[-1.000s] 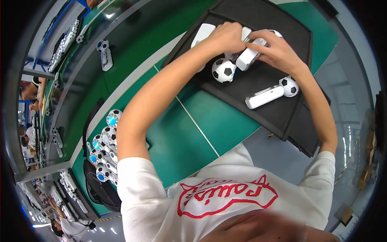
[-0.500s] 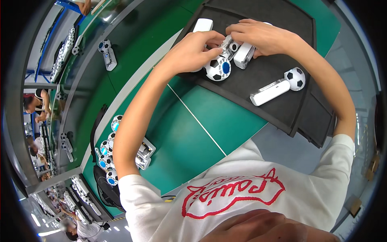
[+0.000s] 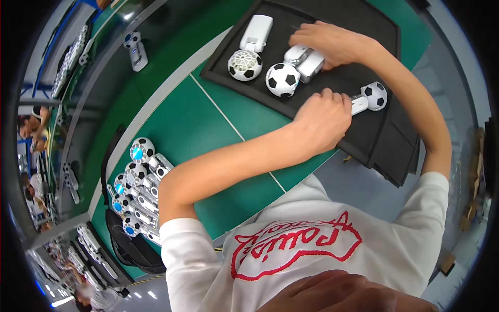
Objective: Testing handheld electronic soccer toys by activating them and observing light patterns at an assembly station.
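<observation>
We have our left hand (image 3: 325, 122) curled over the handle of a football-headed device (image 3: 375, 96) beside the right edge of the black tray (image 3: 347, 80), its grip hidden; our right hand (image 3: 335, 44) covers part of two side-by-side handles (image 3: 311, 66) mid-tray, whether clasped we cannot tell. A lattice-balled device (image 3: 245, 65) lies untouched near the tray's left edge; a cluster of similar devices (image 3: 133, 178) already sits along the green table's (image 3: 197, 119) left edge, finished or not, we cannot tell.

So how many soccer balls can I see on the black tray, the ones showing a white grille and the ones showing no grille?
Soccer ball showing a white grille: 1
Soccer balls showing no grille: 2
Total in view: 3
</observation>
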Available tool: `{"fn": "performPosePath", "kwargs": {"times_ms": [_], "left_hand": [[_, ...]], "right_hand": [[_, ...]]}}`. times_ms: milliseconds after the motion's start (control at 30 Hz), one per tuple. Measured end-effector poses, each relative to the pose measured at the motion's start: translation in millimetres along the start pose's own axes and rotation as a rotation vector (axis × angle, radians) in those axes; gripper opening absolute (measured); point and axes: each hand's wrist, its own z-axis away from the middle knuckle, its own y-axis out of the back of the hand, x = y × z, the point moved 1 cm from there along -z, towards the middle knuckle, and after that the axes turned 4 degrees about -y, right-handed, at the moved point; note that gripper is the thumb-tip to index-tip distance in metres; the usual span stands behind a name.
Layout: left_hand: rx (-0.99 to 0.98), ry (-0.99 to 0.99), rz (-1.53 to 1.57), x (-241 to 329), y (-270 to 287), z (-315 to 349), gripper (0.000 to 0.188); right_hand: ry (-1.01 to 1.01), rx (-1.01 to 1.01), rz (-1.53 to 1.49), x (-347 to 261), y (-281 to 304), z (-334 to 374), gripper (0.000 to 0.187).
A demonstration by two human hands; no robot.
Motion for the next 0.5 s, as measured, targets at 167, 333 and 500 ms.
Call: {"fn": "performPosePath", "kwargs": {"times_ms": [167, 333, 500], "left_hand": [[-0.043, -0.005, 0.075, -7, 1, 1, 0.029], [-0.007, 0.193, 0.317, -33, 62, 26, 0.034], [0.168, 0.313, 0.422, -95, 88, 18, 0.046]], "right_hand": [[-0.108, -0.014, -0.096, 1, -13, 6, 0.072], [-0.086, 0.046, -0.225, 9, -17, 7, 0.066], [-0.188, -0.070, -0.366, 36, -35, 18, 0.073]]}}
